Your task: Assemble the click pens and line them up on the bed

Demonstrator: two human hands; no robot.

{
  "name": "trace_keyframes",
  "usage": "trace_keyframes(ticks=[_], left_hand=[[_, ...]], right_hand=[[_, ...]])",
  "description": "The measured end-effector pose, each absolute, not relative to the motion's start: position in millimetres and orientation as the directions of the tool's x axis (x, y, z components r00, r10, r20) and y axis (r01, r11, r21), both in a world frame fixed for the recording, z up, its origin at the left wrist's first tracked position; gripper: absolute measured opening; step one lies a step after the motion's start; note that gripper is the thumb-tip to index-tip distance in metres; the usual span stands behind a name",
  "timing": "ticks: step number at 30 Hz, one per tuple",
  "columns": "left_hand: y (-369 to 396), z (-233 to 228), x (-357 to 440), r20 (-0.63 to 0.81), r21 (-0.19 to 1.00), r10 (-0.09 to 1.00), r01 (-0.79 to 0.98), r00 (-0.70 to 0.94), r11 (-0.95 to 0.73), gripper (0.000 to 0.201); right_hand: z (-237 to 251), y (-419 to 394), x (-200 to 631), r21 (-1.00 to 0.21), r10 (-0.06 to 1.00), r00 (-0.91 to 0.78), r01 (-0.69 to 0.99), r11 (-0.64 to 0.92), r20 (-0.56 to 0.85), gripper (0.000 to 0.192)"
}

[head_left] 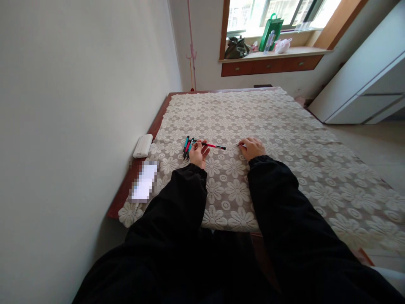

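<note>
My two arms in black sleeves [177,202] stretch forward over a bed covered with a cream lace cloth [284,169] patterned with large flowers. My left hand [198,153] rests on the cloth, its fingers closed around one end of a red pen [214,146], which points rightward and lies nearly flat. Just left of that hand, touching it, sits a small bundle of pens [187,147] in teal, red and black. My right hand [251,147] lies palm down, a short way right of the red pen's tip, fingers curled around something thin and pale; I cannot tell what it is. Near the bed's left edge, beside the white wall, lie a white box [143,145] and a blurred white sheet [144,181]. Farther off, a wooden windowsill [272,54] holds a green bag [271,26] and a dark bag [236,47]. A white cupboard [363,80] stands at right.
</note>
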State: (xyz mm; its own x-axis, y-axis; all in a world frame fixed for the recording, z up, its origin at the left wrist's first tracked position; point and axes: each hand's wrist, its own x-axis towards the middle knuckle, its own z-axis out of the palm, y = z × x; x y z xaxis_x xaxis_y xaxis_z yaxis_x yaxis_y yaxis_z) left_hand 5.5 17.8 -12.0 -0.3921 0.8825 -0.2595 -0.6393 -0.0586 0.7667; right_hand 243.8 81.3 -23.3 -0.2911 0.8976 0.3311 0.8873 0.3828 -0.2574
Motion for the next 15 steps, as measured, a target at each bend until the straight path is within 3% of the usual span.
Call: trace_keyframes(ticks=[3, 8, 15], left_hand=[[18.0, -12.4, 3.7, -0.271, 0.761, 0.874, -0.646, -0.403, -0.062, 0.015], [20.0, -17.3, 1.0, -0.234, 0.772, 0.883, -0.63, -0.408, -0.086, 0.016], [22.5, -19.1, -2.1, -0.244, 0.762, 0.869, -0.639, -0.43, -0.102, 0.012]], right_hand=[[-20.3, 78.2, 244.4, -0.28, 0.911, -0.247, 0.896, 0.345, 0.33, 0.023], [-11.9, 66.7, 235.8, -0.406, 0.893, -0.326, 0.804, 0.435, 0.311, 0.02], [-7.1, 57.6, 227.8, -0.454, 0.751, -0.602, 0.608, 0.651, 0.272, 0.02]])
